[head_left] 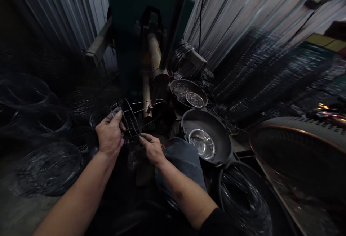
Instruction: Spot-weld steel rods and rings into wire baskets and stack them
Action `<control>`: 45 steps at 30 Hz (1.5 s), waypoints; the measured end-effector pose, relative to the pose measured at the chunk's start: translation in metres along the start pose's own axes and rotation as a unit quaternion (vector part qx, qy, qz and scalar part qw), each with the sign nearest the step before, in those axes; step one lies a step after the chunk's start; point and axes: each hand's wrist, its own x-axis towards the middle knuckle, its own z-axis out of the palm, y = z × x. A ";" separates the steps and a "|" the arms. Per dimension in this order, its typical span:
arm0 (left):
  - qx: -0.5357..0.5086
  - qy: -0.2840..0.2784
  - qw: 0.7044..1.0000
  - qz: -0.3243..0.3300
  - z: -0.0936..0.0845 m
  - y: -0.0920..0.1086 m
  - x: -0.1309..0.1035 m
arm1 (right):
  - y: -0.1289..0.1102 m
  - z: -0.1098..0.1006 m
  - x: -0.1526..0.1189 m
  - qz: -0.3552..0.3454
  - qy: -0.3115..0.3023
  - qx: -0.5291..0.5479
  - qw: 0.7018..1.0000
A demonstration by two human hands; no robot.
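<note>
Head view: wire frame [132, 115] held up between both hands in front of the machine [151, 41], in the middle of the scene. Left hand [110, 135] clamped on the frame's left end, thumb on top, fingers curled round the wires. Right hand [151, 148] at the near lower edge, fingers pinching one thin wire. Far end of the frame touching or just beside the machine's lower tip [159, 81]; contact not clear in the dim light

Right of the hands: dark pan [216, 138] with a steel bowl [202, 144] inside, and farther off a second pan [201, 92] holding small dishes. Wire coils [48, 167] on the floor at left, another coil [243, 200] near right, stacked mesh [265, 74] far right. Knee in jeans [181, 156] just below the right hand

Risks, as judged from here: frame tilted and gripped at one end only, so likely to twist or slip off the tip, putting a joint in the wrong spot. Right fingers close to the working end, so a pinch or burn possible should the frame shift. Thin wire ends near both palms, likely to scratch or snag. Poor light making alignment hard to check. Bowl close by the right elbow's path, easy to knock. Coils underfoot a snag for the frame if lowered
</note>
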 end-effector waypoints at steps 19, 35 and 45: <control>0.003 -0.005 1.000 -0.011 0.006 -0.004 0.002 | 0.005 -0.004 0.000 -0.002 0.007 0.005 1.000; -0.028 -0.008 1.000 -0.007 0.007 -0.002 -0.002 | 0.014 -0.001 -0.002 0.004 0.018 0.030 0.999; 0.037 -0.060 0.996 -0.045 -0.017 0.005 -0.016 | -0.013 -0.004 -0.032 -0.018 -0.033 -0.016 0.999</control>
